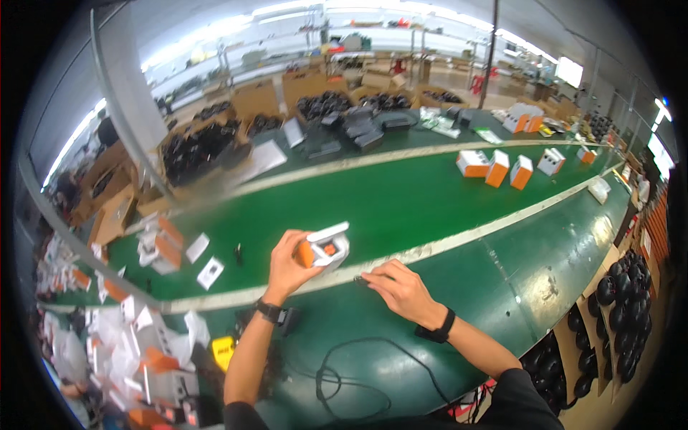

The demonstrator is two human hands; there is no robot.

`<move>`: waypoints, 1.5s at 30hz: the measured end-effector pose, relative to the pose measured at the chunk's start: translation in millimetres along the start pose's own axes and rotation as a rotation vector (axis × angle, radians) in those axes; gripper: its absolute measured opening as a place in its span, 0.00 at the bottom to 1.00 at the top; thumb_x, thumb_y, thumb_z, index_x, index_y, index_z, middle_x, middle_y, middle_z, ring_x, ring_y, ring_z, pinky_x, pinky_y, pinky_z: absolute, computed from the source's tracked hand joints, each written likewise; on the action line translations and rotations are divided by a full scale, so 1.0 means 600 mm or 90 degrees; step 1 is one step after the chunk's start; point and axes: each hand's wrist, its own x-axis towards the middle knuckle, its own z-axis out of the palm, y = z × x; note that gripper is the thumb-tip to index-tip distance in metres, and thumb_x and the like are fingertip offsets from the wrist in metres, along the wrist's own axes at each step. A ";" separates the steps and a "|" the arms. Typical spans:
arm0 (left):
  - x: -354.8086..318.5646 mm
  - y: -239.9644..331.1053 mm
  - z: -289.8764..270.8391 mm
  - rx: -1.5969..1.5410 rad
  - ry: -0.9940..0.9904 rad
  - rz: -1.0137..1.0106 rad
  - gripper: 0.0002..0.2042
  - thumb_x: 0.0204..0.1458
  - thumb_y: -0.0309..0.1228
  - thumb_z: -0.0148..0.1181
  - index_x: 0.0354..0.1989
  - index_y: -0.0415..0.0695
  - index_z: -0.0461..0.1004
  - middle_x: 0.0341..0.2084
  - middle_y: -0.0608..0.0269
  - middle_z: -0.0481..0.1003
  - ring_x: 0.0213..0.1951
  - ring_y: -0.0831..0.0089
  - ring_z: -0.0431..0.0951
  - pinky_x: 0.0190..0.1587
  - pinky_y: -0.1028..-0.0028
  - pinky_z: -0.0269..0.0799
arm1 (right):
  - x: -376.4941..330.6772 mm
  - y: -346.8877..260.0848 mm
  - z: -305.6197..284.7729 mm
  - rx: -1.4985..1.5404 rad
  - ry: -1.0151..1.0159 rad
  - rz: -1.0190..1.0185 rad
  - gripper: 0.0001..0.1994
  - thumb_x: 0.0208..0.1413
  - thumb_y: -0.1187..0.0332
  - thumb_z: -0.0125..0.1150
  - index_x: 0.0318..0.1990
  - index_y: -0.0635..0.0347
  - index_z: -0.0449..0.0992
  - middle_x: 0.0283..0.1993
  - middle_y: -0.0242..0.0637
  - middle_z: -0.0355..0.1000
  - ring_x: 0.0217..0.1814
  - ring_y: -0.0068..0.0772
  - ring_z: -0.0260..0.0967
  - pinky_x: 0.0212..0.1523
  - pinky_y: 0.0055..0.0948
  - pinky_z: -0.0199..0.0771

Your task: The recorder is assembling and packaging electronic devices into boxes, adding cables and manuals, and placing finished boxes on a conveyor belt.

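In the head view, you've got your left hand [287,264] wrapped around a white-and-orange carton [338,254], lid raised, a bit of orange showing inside, held up above the near edge of the green conveyor belt [387,197]. Just to its right, your right hand [403,292] is pinching a small dark piece [360,280] between the fingertips, too small to identify, near the carton but apart from it. A black wristband sits on each wrist! Nearer you, a black cable [322,378] loops over the green tabletop [459,287]. Left along the belt lie two white cards [211,273], and near left there's a heap of packaging [161,358] beside a yellow object [223,351]. Far right on the belt, a row of orange-and-white boxes [497,169]; far left, cardboard boxes [247,100] with black items.
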 end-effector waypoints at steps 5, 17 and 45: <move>-0.106 0.117 0.035 -0.128 0.027 -0.150 0.38 0.40 0.32 0.90 0.62 0.41 0.78 0.57 0.59 0.76 0.60 0.65 0.82 0.57 0.63 0.88 | -0.087 -0.062 -0.010 -0.057 -0.044 -0.171 0.23 0.49 0.75 0.71 0.56 0.56 0.88 0.53 0.30 0.82 0.50 0.39 0.75 0.46 0.39 0.84; -0.192 0.102 0.002 -0.296 -0.187 -0.164 0.59 0.42 0.25 0.89 0.83 0.41 0.55 0.75 0.51 0.68 0.73 0.59 0.72 0.75 0.58 0.73 | 0.017 -0.118 0.053 -0.215 -0.149 -0.075 0.20 0.53 0.76 0.66 0.55 0.60 0.87 0.49 0.32 0.78 0.56 0.43 0.70 0.64 0.51 0.66; -0.185 0.150 -0.031 0.061 -0.273 0.110 0.24 0.62 0.36 0.70 0.69 0.60 0.82 0.71 0.47 0.74 0.63 0.44 0.81 0.64 0.53 0.80 | -0.064 -0.070 0.003 0.050 -0.083 -0.070 0.14 0.54 0.72 0.80 0.49 0.57 0.88 0.63 0.44 0.77 0.60 0.48 0.77 0.52 0.41 0.87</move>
